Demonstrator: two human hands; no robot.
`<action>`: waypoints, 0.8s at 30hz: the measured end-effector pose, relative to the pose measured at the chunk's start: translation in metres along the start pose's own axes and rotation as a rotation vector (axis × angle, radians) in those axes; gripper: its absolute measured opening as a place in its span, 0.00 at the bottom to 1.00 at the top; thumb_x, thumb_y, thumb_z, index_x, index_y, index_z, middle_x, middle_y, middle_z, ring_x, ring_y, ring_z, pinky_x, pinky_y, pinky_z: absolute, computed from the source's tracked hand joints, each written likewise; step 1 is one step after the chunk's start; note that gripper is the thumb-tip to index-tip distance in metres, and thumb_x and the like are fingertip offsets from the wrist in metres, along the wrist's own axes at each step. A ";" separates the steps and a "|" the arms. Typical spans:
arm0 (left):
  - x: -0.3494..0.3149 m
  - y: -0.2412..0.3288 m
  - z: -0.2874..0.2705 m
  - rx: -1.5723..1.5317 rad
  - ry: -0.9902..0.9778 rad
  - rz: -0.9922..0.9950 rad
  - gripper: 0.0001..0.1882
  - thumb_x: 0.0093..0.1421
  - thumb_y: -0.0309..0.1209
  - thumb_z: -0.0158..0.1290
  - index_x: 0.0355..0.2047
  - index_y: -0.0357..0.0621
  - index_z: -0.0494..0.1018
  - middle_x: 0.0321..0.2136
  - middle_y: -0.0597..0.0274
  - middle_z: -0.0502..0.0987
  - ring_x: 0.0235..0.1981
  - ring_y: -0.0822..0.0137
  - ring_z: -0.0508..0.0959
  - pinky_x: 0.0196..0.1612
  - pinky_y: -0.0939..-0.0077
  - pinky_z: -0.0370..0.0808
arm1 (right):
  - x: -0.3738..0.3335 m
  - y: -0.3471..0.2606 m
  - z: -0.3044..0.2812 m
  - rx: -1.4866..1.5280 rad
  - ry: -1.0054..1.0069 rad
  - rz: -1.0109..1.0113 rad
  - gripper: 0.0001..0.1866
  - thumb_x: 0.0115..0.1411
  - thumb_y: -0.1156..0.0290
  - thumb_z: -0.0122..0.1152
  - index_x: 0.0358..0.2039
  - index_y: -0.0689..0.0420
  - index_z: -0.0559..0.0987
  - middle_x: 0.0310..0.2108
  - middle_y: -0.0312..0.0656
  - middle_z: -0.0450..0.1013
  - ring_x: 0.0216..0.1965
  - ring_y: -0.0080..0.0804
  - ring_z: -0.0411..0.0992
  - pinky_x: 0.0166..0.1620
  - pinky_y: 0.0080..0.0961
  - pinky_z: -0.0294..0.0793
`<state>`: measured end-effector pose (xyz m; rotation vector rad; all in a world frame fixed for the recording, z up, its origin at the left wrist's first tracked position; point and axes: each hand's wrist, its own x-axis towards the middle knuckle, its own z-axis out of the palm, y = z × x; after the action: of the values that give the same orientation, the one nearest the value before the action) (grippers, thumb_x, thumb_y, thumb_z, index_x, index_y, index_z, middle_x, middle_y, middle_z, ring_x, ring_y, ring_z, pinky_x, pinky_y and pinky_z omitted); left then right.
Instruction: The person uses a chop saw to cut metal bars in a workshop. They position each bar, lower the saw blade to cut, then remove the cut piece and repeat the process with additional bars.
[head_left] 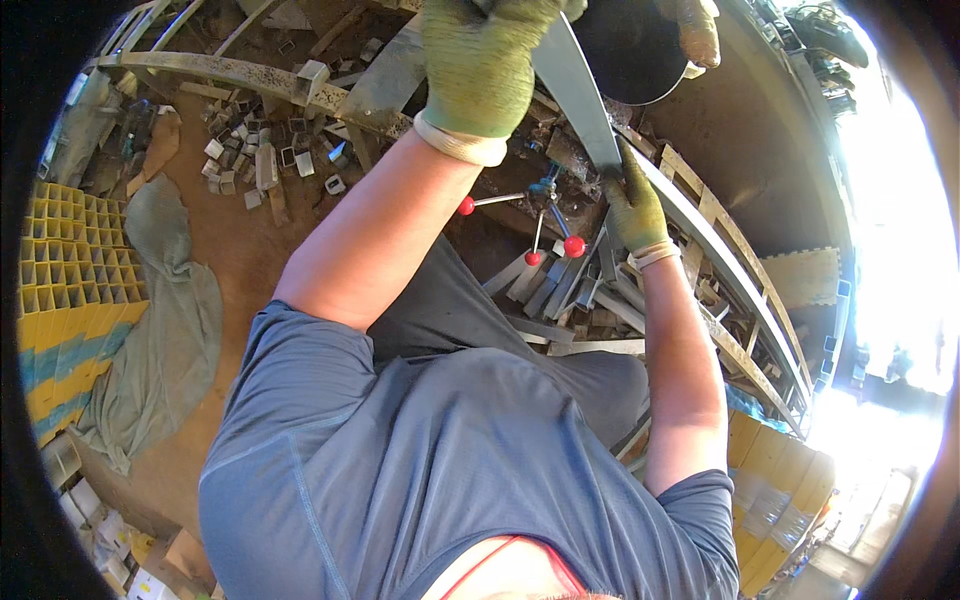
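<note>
A long, flat grey metal bar (pixel 580 90) slants down from the top edge, between my hands. My right hand (pixel 640 210), in a green-yellow work glove, is closed around its lower end. My left hand (pixel 480 70), gloved alike, is bent into a grip beside the bar's upper part; its fingertips are cut off by the frame, and what they hold is hidden. Just below the hands stands a spoked crank handle with red ball knobs (pixel 574 247). A black round plate (pixel 632 50) is right of the bar, with a brownish glove-like shape (pixel 698 35) at its edge.
Metal offcuts (pixel 575 290) pile up beneath my right forearm. Short square tube pieces (pixel 240 150) litter the floor at left. A stack of yellow-wrapped square tubes (pixel 80 260) and a grey-green cloth (pixel 175 300) lie far left. Long curved-looking rails (pixel 750 270) run along the right.
</note>
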<state>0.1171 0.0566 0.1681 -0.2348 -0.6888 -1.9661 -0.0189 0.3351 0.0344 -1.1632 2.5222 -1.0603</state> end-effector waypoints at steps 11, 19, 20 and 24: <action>-0.002 0.019 0.037 0.291 -0.400 0.088 0.19 0.75 0.39 0.64 0.56 0.42 0.74 0.41 0.61 0.83 0.42 0.67 0.84 0.53 0.64 0.84 | -0.015 -0.003 0.005 -0.027 0.048 -0.055 0.44 0.70 0.78 0.60 0.84 0.49 0.59 0.73 0.63 0.71 0.75 0.55 0.70 0.75 0.41 0.70; 0.041 0.049 0.072 0.333 -0.486 0.118 0.24 0.76 0.53 0.62 0.49 0.41 0.79 0.38 0.60 0.85 0.37 0.66 0.85 0.44 0.67 0.83 | 0.014 -0.032 0.032 0.185 0.036 -0.166 0.43 0.71 0.79 0.65 0.84 0.54 0.60 0.73 0.49 0.73 0.73 0.36 0.71 0.76 0.33 0.66; 0.047 0.057 0.071 0.342 -0.493 0.111 0.24 0.75 0.53 0.62 0.49 0.42 0.79 0.39 0.60 0.85 0.37 0.66 0.85 0.44 0.67 0.83 | 0.015 -0.043 0.034 0.160 0.033 -0.183 0.42 0.69 0.76 0.67 0.81 0.56 0.64 0.74 0.54 0.71 0.75 0.45 0.68 0.77 0.36 0.66; 0.083 0.110 0.057 0.544 -0.405 0.128 0.25 0.71 0.53 0.67 0.50 0.44 0.79 0.35 0.63 0.85 0.34 0.70 0.86 0.41 0.70 0.85 | 0.004 -0.057 0.038 -0.004 0.109 -0.257 0.37 0.66 0.65 0.70 0.74 0.62 0.73 0.72 0.60 0.73 0.73 0.58 0.71 0.75 0.44 0.70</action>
<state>0.1652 -0.0115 0.2915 -0.3335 -1.4032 -1.5500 0.0282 0.2865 0.0455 -1.5010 2.5038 -1.2073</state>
